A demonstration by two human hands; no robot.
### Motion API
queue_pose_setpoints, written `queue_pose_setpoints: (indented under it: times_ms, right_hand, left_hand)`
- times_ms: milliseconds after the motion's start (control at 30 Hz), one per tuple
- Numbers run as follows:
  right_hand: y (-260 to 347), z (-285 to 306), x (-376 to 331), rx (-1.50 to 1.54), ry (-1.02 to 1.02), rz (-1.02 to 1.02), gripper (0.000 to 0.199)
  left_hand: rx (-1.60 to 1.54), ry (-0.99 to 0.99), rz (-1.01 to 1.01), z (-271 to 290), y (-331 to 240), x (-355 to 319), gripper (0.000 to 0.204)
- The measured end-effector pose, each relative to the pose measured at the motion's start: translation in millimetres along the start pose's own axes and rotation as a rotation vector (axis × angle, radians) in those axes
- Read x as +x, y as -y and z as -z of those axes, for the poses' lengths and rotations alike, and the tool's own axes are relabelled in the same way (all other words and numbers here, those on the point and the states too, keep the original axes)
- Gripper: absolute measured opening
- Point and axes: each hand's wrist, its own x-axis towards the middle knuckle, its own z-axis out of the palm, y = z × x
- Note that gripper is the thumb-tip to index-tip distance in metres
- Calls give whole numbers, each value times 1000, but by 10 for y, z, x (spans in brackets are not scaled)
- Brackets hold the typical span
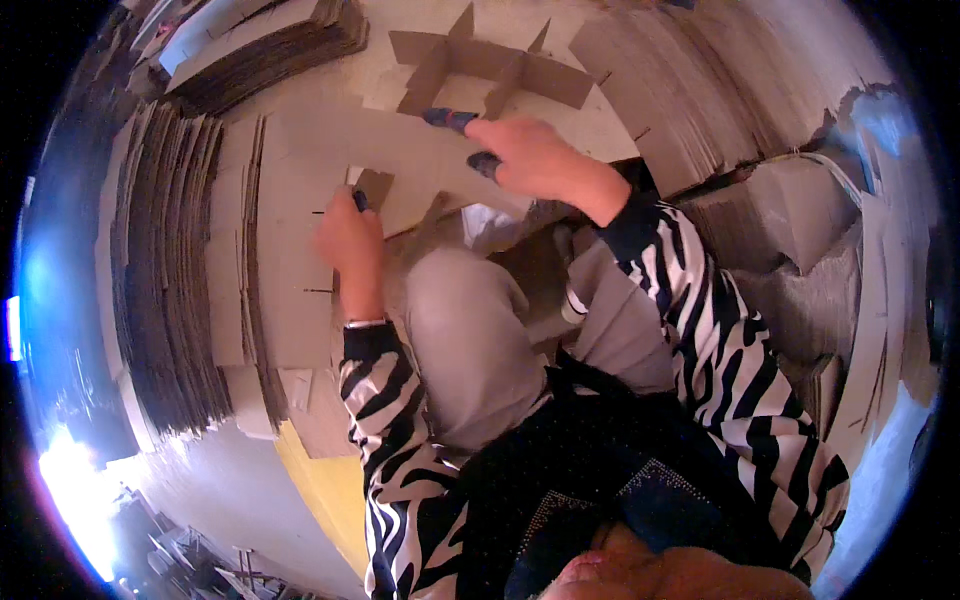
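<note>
My left hand point(350, 240) is curled closed, a dark cover on one fingertip. It appears to grip a small brown cardboard piece point(376, 188) at its fingertips, though the hand hides part of the contact. My right hand point(530, 160) has dark-covered thumb and forefinger spread apart over a flat cardboard sheet point(330, 135), and I see nothing between them. Just beyond its fingertips stands a cardboard divider point(490, 65) of interlocked upright strips. A slotted cardboard sheet point(290, 255) lies beside my left hand.
Stacks of cardboard sheets stand at the left point(170, 260) and far left point(270, 55). More stacked cardboard point(690, 100) lies at the right, with bundled cardboard point(790, 220) nearer me. My knees are below the work surface. A yellow panel point(325, 490) shows at lower left.
</note>
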Motion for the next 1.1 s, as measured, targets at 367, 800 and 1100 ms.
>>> queue_pose_setpoints:
  times_ms: [367, 800, 1100]
  right_hand:
    - [311, 252, -2, -198, 75, -43, 32]
    - [229, -113, -95, -281, 256, -14, 25]
    - [-99, -260, -439, -255, 38, 26, 20]
  left_hand:
    - [-9, -34, -56, -55, -128, 447, 21]
    - [-341, 225, -329, 131, -230, -174, 28]
    - [-189, 342, -416, 158, -571, -142, 23]
